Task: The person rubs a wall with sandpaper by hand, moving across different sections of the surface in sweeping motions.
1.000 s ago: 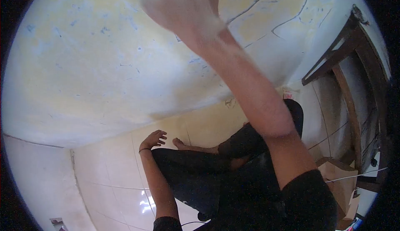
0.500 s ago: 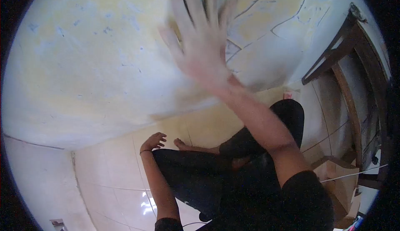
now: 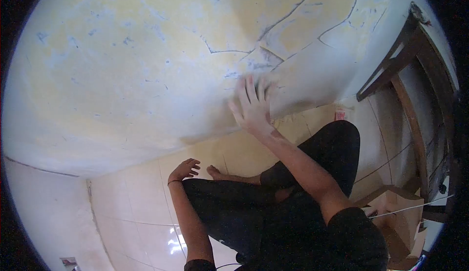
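Note:
My right hand (image 3: 255, 109) is open, its fingers spread toward the lower part of a wall (image 3: 122, 90) with yellowish, cracked and peeling paint. Blur hides whether the fingertips touch the surface. Just above them run dark cracks and a flaked patch. My left hand (image 3: 184, 170) rests by my bent knee, holding nothing, its loosely curled fingers apart. A thin dark band (image 3: 174, 180) circles that wrist.
I sit cross-legged in dark trousers (image 3: 229, 205) on a pale tiled floor (image 3: 132, 202). A dark wooden frame (image 3: 405, 51) leans at the right. Below it stands an open cardboard box (image 3: 398, 207), with a white cord (image 3: 415, 206) across it. A small red-and-white packet (image 3: 340, 114) lies near the wall.
My right hand has moved down the wall, from high on the cracked paint to near its base, uncovering the cracks. My left hand stays by the knee.

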A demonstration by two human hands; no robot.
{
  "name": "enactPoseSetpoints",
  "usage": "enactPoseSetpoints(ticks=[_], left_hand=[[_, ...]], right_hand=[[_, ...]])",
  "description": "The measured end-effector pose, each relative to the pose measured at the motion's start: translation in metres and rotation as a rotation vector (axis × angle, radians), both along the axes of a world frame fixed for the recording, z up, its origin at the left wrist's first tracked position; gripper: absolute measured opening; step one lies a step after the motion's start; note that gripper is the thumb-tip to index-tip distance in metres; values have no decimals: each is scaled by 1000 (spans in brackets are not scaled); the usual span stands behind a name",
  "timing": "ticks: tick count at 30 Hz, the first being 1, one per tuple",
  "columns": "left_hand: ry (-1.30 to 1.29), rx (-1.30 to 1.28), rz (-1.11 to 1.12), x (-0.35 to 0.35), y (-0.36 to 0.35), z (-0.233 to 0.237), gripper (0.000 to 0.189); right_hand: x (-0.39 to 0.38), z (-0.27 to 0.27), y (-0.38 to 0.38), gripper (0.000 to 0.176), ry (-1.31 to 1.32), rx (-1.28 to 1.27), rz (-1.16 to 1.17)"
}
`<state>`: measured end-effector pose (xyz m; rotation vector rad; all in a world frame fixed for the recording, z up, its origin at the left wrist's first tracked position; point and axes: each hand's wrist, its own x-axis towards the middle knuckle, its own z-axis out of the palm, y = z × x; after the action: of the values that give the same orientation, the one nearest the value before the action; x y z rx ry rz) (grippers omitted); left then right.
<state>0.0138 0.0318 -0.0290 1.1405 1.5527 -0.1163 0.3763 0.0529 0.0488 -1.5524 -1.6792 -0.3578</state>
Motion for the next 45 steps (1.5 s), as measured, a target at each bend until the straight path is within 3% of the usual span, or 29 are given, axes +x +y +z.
enactPoseSetpoints(ticks=[4, 7, 9, 13, 16, 20, 21, 24, 27, 30, 32, 34, 36, 38, 40, 42, 45], left_hand=[[26, -24, 1, -8, 8, -10, 34], [16, -23, -1, 3, 11, -2, 36], [-24, -20, 14, 7, 13, -2, 38], [36, -38, 13, -3, 11, -12, 35], [10, -42, -1, 3, 4, 2, 33], [-11, -61, -56, -7, 8, -11, 33], [51, -66, 39, -5, 8, -12, 31], [-50, -7, -26, 7, 12, -1, 32], [29, -24, -13, 9, 13, 2, 35], [9, -44, -19, -9, 8, -13, 36], [33, -38, -31, 0, 4, -1, 36], [47, -32, -4, 11, 2, 10, 35], [-8, -37, -6, 7, 2, 3, 35], [3, -54, -18, -11, 11, -19, 35], [17, -57, -13, -10, 13, -19, 35], [22, -37, 4, 9, 12, -1, 35], [-15, 11, -61, 4, 11, -2, 35]], right_hand=[[15, 166, 15, 71, 57, 378, -5], [21, 188, 28, 70, 141, 507, 4], [15, 135, 34, 66, 1, 418, -51], [7, -74, 7, 58, -47, 81, 72], [-1, -59, 10, 65, 6, 108, 61], [5, 133, 23, 70, 71, 343, 21], [10, 172, 26, 69, 98, 439, 11], [31, 227, 30, 64, 11, 599, 5], [11, 122, 36, 63, 60, 424, -83], [8, -49, 10, 60, -10, 61, 42], [7, -90, 1, 65, -61, 77, 43], [0, -32, 9, 68, 5, 112, 17], [-1, 71, 14, 70, 57, 154, 21], [6, 178, 21, 67, 113, 366, 17], [16, 236, 26, 66, 127, 514, -10], [23, 263, 28, 65, 45, 582, -63], [17, 186, 38, 62, 107, 544, -19]])
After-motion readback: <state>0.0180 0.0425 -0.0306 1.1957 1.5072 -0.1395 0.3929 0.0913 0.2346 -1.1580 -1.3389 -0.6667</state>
